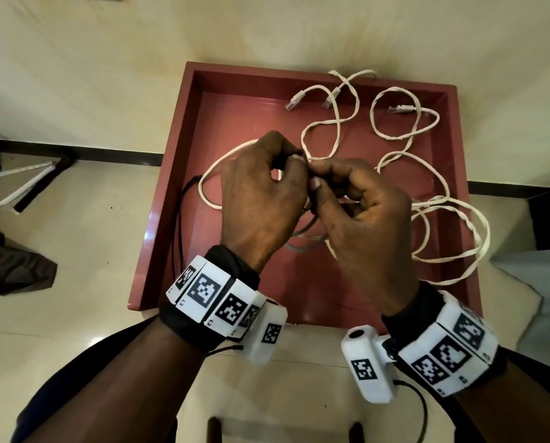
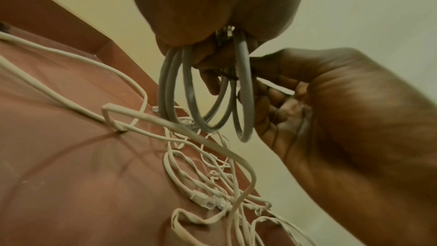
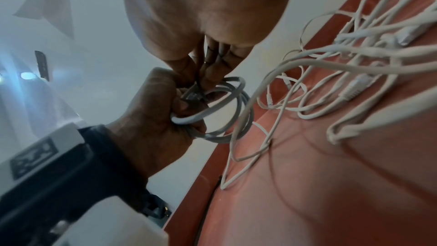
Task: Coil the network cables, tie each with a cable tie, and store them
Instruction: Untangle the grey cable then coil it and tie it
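Both hands meet above the middle of a red tray [image 1: 171,174]. My left hand [image 1: 294,158] grips a small coil of grey network cable [image 2: 170,91], whose loops hang below the fingers [image 3: 227,130]. My right hand [image 1: 315,174] pinches a thin black cable tie [image 2: 228,77] that runs round the coil beside a clear plug [image 3: 192,94]. Loose white flat cables [image 1: 337,123] lie tangled over the tray's far and right parts, with plugs [image 1: 294,102] at their ends. The hands hide most of the coil in the head view.
More thin black ties [image 1: 180,219] hang over the tray's left rim. One white cable loop [image 1: 478,238] reaches the right rim. Dark furniture legs with a white strip [image 1: 27,187] and a dark cloth [image 1: 11,266] are on the floor at left.
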